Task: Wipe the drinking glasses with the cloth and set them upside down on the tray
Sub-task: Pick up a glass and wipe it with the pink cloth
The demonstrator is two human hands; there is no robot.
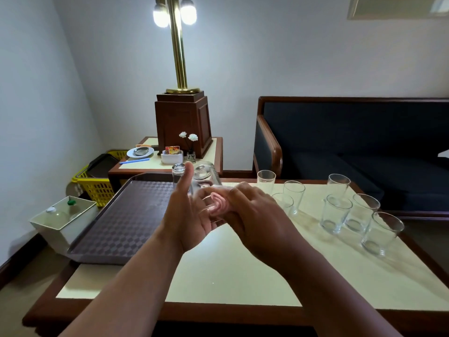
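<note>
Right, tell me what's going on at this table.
A person is wiping glasses. The left hand holds a tilted glass, base pointing away, while the right hand works a pink cloth inside it. One upside-down glass already stands on the brown tray. Several upright glasses wait on the table to the right.

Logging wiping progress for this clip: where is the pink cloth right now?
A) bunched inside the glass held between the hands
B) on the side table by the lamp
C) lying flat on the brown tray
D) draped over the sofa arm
A: the pink cloth shows through the wall of the glass that the left hand holds tilted above the table, and the right hand pinches it at the glass's mouth.
</note>
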